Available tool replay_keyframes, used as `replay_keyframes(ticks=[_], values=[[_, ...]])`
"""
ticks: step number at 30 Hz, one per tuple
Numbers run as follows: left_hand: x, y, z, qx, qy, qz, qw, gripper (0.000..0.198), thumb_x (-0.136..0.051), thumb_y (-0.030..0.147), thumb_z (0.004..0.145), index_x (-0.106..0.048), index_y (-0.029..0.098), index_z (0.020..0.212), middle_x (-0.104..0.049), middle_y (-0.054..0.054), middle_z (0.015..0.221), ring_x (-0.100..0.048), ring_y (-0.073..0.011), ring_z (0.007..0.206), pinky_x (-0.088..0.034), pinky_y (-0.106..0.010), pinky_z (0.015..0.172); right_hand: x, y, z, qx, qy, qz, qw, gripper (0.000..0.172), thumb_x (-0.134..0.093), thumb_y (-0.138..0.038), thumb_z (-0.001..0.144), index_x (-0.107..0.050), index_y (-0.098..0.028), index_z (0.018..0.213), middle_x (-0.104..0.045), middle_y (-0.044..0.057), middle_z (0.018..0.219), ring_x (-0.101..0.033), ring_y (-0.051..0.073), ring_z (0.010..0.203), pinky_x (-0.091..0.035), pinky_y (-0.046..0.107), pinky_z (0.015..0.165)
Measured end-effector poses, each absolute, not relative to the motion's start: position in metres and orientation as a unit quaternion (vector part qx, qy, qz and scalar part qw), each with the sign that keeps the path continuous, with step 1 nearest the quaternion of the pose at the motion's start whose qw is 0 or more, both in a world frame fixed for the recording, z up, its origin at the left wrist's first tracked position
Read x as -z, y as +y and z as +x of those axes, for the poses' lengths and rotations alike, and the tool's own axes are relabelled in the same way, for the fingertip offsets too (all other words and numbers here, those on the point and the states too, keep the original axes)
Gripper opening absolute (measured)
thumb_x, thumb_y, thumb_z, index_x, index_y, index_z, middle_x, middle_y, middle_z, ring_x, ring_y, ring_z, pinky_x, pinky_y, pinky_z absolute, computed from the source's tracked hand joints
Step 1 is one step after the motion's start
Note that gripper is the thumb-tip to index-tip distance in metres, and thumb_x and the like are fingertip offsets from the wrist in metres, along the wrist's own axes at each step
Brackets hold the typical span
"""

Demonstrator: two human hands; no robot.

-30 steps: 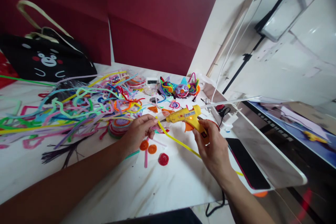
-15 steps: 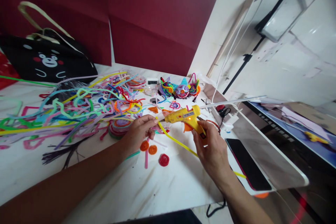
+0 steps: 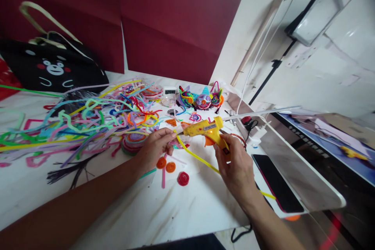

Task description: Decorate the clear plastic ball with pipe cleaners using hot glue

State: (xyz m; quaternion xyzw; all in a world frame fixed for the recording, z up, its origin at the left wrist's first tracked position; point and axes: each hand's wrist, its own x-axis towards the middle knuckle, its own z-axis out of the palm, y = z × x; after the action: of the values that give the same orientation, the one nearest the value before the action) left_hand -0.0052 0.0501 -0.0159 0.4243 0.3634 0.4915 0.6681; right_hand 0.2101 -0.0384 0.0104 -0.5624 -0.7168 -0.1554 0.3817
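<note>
My right hand (image 3: 237, 164) is wrapped round the handle of a yellow glue gun (image 3: 205, 127), which points left and has a lit orange light on its body. Between thumb and fingers, my left hand (image 3: 156, 142) pinches the end of a yellow pipe cleaner (image 3: 197, 157). The gun's nozzle meets that end or lies very close to it; I cannot tell whether they touch. From there the pipe cleaner runs down to the right, passes behind my right hand and shows again by the phone. Below lie two orange coils (image 3: 170, 167) and one red coil (image 3: 183, 179).
A tangle of coloured pipe cleaners (image 3: 96, 113) covers the table's left side. Several colourful fish-like figures (image 3: 202, 100) stand at the back beside a small digital clock (image 3: 169, 90). A phone (image 3: 277, 183) lies at right, a black bag (image 3: 52, 66) at back left.
</note>
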Motion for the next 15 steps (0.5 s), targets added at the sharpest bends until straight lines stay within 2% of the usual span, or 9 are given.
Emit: replay_keyframes(ticks=[15], values=[[0.0146,0.0495,-0.005,-0.494,0.367,0.421,0.666,0.026,-0.077,0.031,0.064,-0.058,0.017,0.073,-0.058,0.004,0.062,-0.048,-0.0066,0.04,-0.036,-0.02,0.039,-0.0101,-0.0367,0.2089,0.158,-0.714,-0.566,0.38,0.022,-0.049,-0.023,0.095,-0.049,-0.018,0.116,-0.065,0.009,0.099,-0.065,0.018,0.078,-0.054,0.03,0.064]])
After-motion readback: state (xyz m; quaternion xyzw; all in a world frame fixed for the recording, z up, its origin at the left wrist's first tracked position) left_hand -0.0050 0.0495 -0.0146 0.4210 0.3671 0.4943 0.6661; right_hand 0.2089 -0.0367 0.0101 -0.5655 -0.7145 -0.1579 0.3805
